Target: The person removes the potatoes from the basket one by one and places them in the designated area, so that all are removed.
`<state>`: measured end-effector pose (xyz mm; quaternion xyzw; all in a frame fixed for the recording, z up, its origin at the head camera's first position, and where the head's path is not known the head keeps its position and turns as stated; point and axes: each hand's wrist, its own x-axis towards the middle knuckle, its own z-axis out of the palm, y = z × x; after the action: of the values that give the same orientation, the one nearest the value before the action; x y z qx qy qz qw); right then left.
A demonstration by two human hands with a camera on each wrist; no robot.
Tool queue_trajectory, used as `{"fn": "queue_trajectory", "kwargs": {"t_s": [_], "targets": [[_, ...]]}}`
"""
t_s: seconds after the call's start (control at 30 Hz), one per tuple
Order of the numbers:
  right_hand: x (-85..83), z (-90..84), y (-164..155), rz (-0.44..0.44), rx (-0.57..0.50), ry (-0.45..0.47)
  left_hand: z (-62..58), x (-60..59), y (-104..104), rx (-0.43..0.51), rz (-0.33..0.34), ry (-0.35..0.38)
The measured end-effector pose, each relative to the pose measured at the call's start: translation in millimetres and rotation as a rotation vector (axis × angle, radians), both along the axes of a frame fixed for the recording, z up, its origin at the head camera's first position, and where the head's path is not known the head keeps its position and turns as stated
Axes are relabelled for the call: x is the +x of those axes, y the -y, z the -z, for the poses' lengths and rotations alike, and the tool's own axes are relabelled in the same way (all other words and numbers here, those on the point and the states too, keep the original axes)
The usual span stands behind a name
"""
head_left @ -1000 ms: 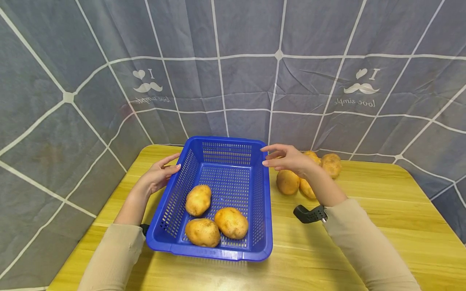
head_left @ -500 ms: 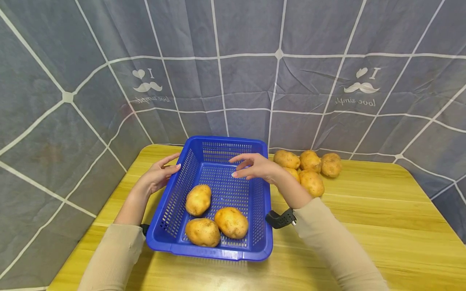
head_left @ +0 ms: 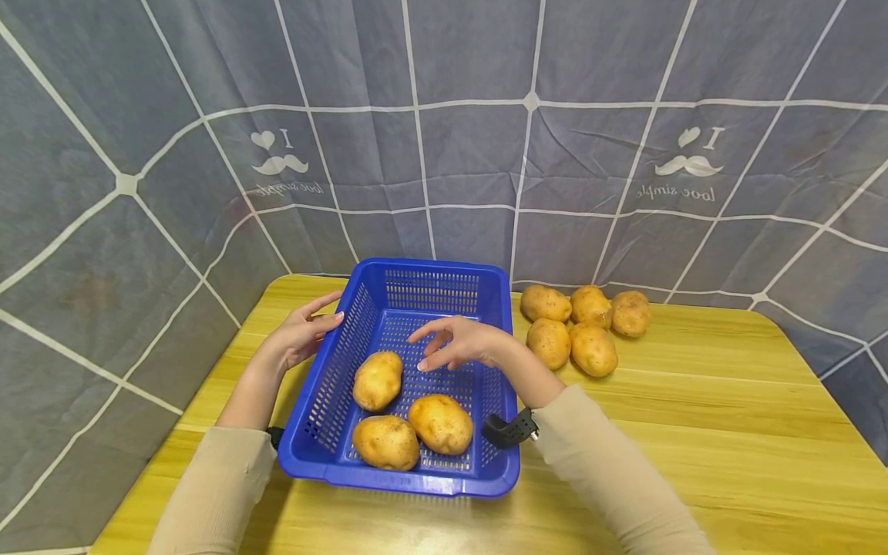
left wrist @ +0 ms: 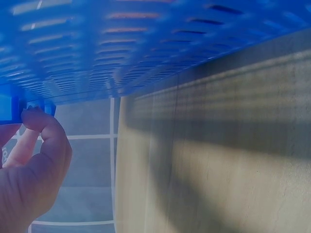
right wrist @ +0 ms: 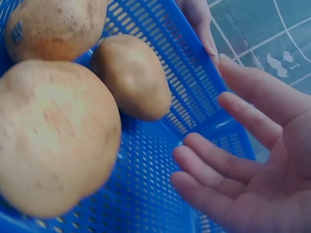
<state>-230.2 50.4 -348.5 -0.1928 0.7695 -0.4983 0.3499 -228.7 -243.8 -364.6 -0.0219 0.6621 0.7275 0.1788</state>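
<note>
- Blue plastic basket point(head_left: 416, 324), slotted on walls and floor, stands on the wooden table point(head_left: 694, 432) towards its left half, with three potatoes point(head_left: 412, 416) lying in its near part.
- Change over the last second: the right hand point(head_left: 461, 343) has travelled from above the loose potatoes beside the basket, across the right wall, to a position over the basket floor. It carries nothing, so the count inside remains three.
- Right hand, pose: palm down over the middle of the basket, fingers spread wide and nearly straight, pointing left towards the nearest potato point(head_left: 378, 380) but apart from it. The right wrist view shows the fingers point(right wrist: 218, 160) bare above the slotted floor.
- Left hand point(head_left: 300, 337), pose: unchanged, gripping the left rim from outside; the left wrist view shows thumb and finger point(left wrist: 41, 128) pinching the edge.
- Pile of five potatoes point(head_left: 579, 327) lies on the table just right of the basket, near the grey patterned cloth point(head_left: 486, 154) hung behind.
</note>
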Motion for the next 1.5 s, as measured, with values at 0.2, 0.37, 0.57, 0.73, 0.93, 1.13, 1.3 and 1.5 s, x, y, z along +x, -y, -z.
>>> {"fn": "queue_trajectory", "kwargs": {"t_s": [0.2,0.37,0.57,0.73,0.93,1.13,1.3,1.5], "targets": [[3.9,11.8,3.5,-0.14,0.055,0.059,1.3,-0.2,-1.1,0.012,0.014,-0.002],[6.5,17.5,5.1,-0.203,0.091,0.115,1.1,0.5,-1.5,0.011,0.011,-0.002],[9.6,20.9,5.4,-0.237,0.145,0.134,1.3,1.5,-1.5,0.016,0.001,0.007],[12.2,23.4,5.9,-0.24,0.215,0.116,3.0,2.1,-1.1,0.012,-0.005,0.012],[13.4,25.2,7.2,-0.257,0.267,0.104,3.5,2.3,-1.5,0.029,-0.007,0.015],[12.4,25.6,7.3,-0.279,0.272,0.126,2.4,1.2,-2.2,0.027,-0.008,0.017],[11.9,25.0,9.2,-0.268,0.264,0.154,0.8,-0.7,-1.1,0.039,-0.006,0.028],[11.1,24.3,11.1,-0.216,0.236,0.158,-1.9,-1.0,-0.5,0.044,-0.001,0.032]]}}
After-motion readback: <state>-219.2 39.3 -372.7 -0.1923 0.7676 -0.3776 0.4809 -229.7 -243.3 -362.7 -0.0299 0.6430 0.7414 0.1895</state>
